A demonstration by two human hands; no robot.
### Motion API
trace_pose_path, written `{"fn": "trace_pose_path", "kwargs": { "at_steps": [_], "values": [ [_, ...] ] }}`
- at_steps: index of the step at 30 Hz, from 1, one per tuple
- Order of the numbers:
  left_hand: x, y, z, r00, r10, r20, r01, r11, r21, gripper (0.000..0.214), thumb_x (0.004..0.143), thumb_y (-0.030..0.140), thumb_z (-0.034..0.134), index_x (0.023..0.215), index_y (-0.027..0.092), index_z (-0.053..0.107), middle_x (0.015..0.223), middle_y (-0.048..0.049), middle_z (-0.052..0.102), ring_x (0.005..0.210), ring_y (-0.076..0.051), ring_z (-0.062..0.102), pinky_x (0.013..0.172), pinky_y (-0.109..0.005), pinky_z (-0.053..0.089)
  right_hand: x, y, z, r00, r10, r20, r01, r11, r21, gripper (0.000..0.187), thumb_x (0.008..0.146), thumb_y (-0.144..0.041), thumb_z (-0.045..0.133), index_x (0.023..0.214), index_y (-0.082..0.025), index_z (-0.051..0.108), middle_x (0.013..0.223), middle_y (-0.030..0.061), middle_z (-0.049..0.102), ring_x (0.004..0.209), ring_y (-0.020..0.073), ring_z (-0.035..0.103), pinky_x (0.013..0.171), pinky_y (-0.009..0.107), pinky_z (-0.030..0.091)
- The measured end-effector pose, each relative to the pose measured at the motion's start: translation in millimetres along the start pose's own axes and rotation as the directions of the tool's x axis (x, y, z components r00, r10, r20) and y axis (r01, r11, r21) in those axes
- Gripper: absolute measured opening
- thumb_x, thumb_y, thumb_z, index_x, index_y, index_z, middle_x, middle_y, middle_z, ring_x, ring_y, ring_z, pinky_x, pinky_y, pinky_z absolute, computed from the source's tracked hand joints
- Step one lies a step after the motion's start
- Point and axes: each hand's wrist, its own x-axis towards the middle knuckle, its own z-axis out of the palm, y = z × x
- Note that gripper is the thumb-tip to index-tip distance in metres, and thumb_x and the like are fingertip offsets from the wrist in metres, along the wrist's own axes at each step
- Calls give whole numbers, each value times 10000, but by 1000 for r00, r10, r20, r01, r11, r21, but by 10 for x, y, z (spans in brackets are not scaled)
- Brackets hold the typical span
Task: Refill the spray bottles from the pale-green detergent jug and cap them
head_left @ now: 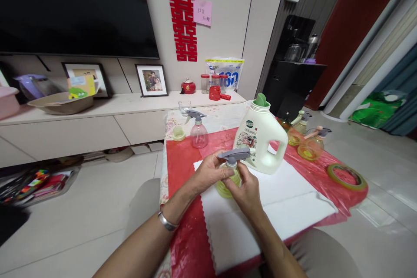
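Note:
Between my hands stands a small clear spray bottle [224,190] with yellowish liquid and a grey trigger head [235,155]. The fingers of my left hand [211,170] close round the neck and the side of the spray head. My right hand [246,186] grips the bottle's upper body from the right, its thumb near the collar. The bottle is upright on a white cloth [276,208]. Just behind it is a large white jug [260,134] with its mouth uncapped and a green piece [261,99] in the opening.
A pinkish spray bottle [199,135] and a pale green cap [179,134] are at the back left of the table. To the right, spray bottles with yellow liquid [311,148] stand near a roll of tape [346,177]. Red plastic sheeting [184,226] lies under the cloth.

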Motion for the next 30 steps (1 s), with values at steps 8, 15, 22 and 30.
{"fn": "trace_pose_path", "kwargs": {
  "at_steps": [8,15,22,30],
  "values": [
    [37,52,88,995,5,-99,3,997,80,418,654,397,881,957,171,702,934,-42,680,976,-227,632,911,-335,484,-9,26,-2,999,30,18,-31,998,47,419,783,-382,722,1138,-168,660,1065,72,687,969,205,655,882,311,531],
    [-11,50,3,999,43,3,-43,997,71,391,810,436,765,1103,206,645,1138,-95,688,1126,-256,621,987,-382,468,-9,57,-16,997,61,50,-67,990,127,457,768,-358,742,1178,-178,650,1055,60,685,932,200,658,848,304,545],
    [-4,-28,6,993,96,-70,-80,976,205,423,680,351,873,1040,214,697,1092,-59,673,1100,-245,607,1039,-380,442,-1,102,-11,994,83,67,-93,982,162,446,731,-323,739,1146,-185,651,1083,58,684,935,204,659,792,283,551],
    [2,-30,-8,993,44,-113,-25,986,167,438,703,361,844,1083,217,681,974,-34,669,915,-189,618,855,-299,502,-10,110,-13,995,68,69,-78,984,159,501,790,-363,736,1248,-192,627,1209,67,650,1115,215,624,990,343,503]
  ]
}}
